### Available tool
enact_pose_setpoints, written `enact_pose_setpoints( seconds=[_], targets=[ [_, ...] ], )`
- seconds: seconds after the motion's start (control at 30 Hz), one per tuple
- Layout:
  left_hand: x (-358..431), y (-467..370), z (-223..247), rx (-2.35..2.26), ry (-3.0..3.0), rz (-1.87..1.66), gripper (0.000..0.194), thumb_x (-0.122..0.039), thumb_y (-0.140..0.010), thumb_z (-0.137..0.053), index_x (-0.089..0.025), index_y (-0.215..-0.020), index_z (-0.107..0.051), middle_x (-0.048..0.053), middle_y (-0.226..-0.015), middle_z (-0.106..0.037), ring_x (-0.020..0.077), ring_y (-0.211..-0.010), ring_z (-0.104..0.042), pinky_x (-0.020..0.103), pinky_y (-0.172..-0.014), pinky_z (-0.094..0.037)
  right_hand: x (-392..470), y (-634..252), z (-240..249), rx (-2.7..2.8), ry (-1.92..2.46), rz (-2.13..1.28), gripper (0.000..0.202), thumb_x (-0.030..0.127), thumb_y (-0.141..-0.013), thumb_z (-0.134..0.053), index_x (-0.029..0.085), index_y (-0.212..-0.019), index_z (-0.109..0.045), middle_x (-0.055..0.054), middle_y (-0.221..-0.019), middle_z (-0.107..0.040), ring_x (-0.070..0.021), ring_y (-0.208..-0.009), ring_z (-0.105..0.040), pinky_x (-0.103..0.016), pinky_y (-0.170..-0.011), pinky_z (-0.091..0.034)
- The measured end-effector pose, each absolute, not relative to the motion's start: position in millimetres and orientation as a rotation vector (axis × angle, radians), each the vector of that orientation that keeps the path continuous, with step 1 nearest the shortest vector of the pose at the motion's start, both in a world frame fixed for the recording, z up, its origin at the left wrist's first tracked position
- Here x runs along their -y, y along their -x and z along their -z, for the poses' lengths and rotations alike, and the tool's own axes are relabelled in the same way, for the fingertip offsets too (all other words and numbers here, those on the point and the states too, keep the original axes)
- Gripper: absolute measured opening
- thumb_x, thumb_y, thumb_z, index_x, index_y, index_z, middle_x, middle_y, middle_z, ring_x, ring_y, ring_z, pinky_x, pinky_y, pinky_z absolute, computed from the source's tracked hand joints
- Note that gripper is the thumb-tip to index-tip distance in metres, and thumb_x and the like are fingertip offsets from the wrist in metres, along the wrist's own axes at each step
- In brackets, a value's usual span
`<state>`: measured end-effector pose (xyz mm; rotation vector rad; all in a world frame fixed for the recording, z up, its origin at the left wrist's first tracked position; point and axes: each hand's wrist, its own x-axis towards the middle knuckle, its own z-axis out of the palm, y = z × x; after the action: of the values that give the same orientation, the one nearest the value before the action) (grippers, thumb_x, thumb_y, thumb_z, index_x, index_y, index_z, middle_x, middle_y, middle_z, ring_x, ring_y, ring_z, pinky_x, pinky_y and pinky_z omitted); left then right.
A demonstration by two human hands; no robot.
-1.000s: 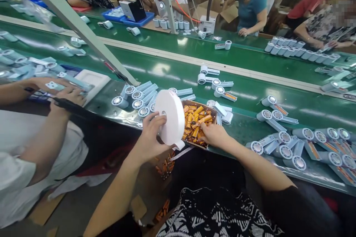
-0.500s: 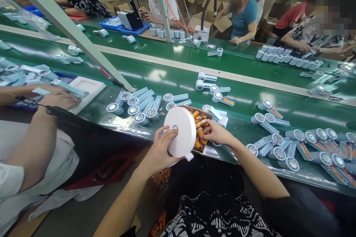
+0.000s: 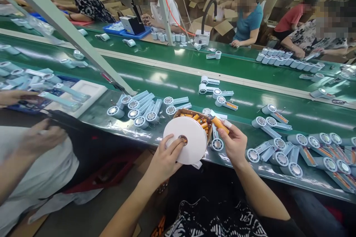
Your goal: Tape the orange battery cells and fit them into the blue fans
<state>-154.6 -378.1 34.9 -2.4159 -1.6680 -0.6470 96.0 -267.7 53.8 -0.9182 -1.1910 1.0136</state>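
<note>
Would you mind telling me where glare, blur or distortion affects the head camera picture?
Head view: overhead lights streak white glare along the green conveyor belt; straight edges bow toward the frame borders; the co-worker's hand is motion-blurred; the left hand on the white tape roll and the right hand are sharp.

Large white tape roll (image 3: 189, 140), near centre: matt, smooth, paper-like face. Small orange cylindrical cell (image 3: 221, 123) to its right: glossy plastic sleeve. Brown cardboard box (image 3: 207, 115) behind the roll: dull, fibrous card. Green conveyor belt (image 3: 250, 100): smooth, shiny, reflecting the lamps. Pale blue handheld fan bodies (image 3: 140, 108), left of the box: satin plastic with bright metallic round centres. White tray (image 3: 90, 90), far left: matt foam-like finish
</note>
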Motion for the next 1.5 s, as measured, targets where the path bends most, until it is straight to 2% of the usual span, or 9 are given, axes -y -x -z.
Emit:
enact_pose_setpoints(
  seconds=[0.3,0.47,0.67,0.77,0.9,1.1,1.2,1.33,1.5],
  targets=[
    [375,148,-37,1.683,2.387,0.593,0.044,-0.025,-0.089,-0.072,-0.016,-0.132,-0.068,0.012,-0.133,-0.072,0.0395,-0.134,-0.05,0.051,-0.111,-0.05,298,-93,-49,1.686,0.812,-0.501,0.043,0.007,-0.091,-0.071,0.032,-0.125,-0.08,-0.005,-0.127,-0.079,-0.0251,-0.117,-0.077,-0.039,-0.106,-0.063],
    [371,152,-47,1.633,2.334,0.502,0.043,-0.023,-0.092,-0.068,-0.018,-0.135,-0.068,0.01,-0.135,-0.072,0.0388,-0.13,-0.054,0.053,-0.108,-0.05,295,-99,-46,1.51,0.974,-1.053,0.041,0.023,-0.09,-0.076,0.026,-0.131,-0.077,-0.008,-0.134,-0.075,-0.0295,-0.122,-0.074,-0.045,-0.105,-0.064],
    [356,146,-62,1.485,2.238,0.495,0.038,-0.02,-0.093,-0.065,-0.023,-0.131,-0.07,0.008,-0.133,-0.072,0.0374,-0.125,-0.054,0.064,-0.119,-0.036,248,-110,-78,1.289,1.061,-1.588,0.054,0.028,-0.071,-0.093,0.022,-0.122,-0.078,-0.006,-0.107,-0.084,-0.0288,-0.1,-0.08,-0.046,-0.093,-0.067],
    [350,117,-58,1.576,2.047,0.675,0.037,-0.036,-0.092,-0.073,-0.022,-0.126,-0.071,0.011,-0.119,-0.074,0.0385,-0.12,-0.052,0.072,-0.121,-0.028,259,-87,-73,0.853,0.948,-1.399,0.058,0.03,-0.067,-0.096,0.022,-0.121,-0.076,-0.005,-0.108,-0.083,-0.024,-0.101,-0.079,-0.039,-0.093,-0.066],
    [352,72,-43,1.803,1.896,0.83,0.048,-0.048,-0.089,-0.077,-0.018,-0.125,-0.07,0.016,-0.11,-0.071,0.0411,-0.122,-0.048,0.068,-0.114,-0.037,268,-65,-66,0.53,0.87,-1.294,0.044,0.036,-0.073,-0.093,0.023,-0.111,-0.075,-0.004,-0.112,-0.08,-0.0177,-0.099,-0.077,-0.029,-0.087,-0.066],
    [347,131,-38,2.071,2.235,0.454,0.068,-0.051,-0.079,-0.083,-0.021,-0.138,-0.066,0.018,-0.134,-0.067,0.0469,-0.132,-0.046,0.076,-0.118,-0.023,190,-177,-118,0.555,0.702,-0.839,0.026,0.031,-0.083,-0.086,0.023,-0.103,-0.071,0.001,-0.107,-0.075,-0.0103,-0.102,-0.072,-0.022,-0.095,-0.062],
    [309,178,-53,2.011,2.518,0.365,0.086,-0.062,-0.07,-0.085,-0.024,-0.144,-0.063,0.015,-0.143,-0.063,0.0468,-0.139,-0.043,0.069,-0.118,-0.033,185,-246,-117,0.599,0.746,-0.913,0.034,0.03,-0.075,-0.093,0.024,-0.1,-0.071,0.004,-0.097,-0.073,-0.0073,-0.087,-0.072,-0.015,-0.081,-0.062],
    [195,131,-75,1.735,2.83,0.417,0.035,-0.046,-0.105,-0.051,-0.026,-0.123,-0.074,0.007,-0.128,-0.072,0.0267,-0.123,-0.06,0.041,-0.109,-0.048,197,-278,-83,0.767,0.937,-1.034,0.053,0.03,-0.073,-0.094,0.036,-0.118,-0.068,0.006,-0.098,-0.073,-0.0087,-0.076,-0.071,-0.018,-0.067,-0.061],
    [27,-24,-61,1.724,2.824,-0.052,0.031,-0.032,-0.105,-0.049,-0.017,-0.111,-0.077,0.015,-0.123,-0.074,0.0289,-0.117,-0.066,0.039,-0.1,-0.051,193,-286,-65,0.786,1.053,-1.002,0.053,0.034,-0.073,-0.094,0.033,-0.121,-0.07,-0.001,-0.101,-0.074,-0.0156,-0.082,-0.073,-0.028,-0.07,-0.064]
  ],
)
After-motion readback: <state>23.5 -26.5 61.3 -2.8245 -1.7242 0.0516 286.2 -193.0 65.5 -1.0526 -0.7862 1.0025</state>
